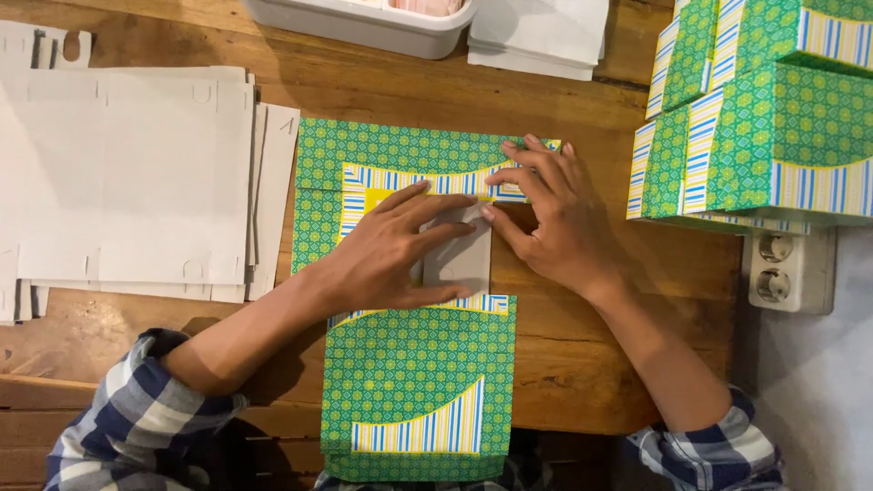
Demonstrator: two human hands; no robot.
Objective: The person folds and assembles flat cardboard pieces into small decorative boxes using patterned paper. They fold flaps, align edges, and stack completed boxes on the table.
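Observation:
A flat green patterned box blank [414, 368] with striped blue, yellow and white bands lies on the wooden table [582, 355], running from the front edge to the middle. My left hand [391, 255] presses flat on its middle, fingers spread over a grey inner flap [464, 259]. My right hand [555, 218] rests beside it on the right, fingertips pressing the striped band and the flap's upper edge. Neither hand grips anything.
A stack of flat white cardboard blanks [136, 182] lies at left. Folded green boxes [764, 118] are piled at the right, above a white wall socket [789, 268]. A white plastic tray [364, 23] and white sheets [536, 36] sit at the back.

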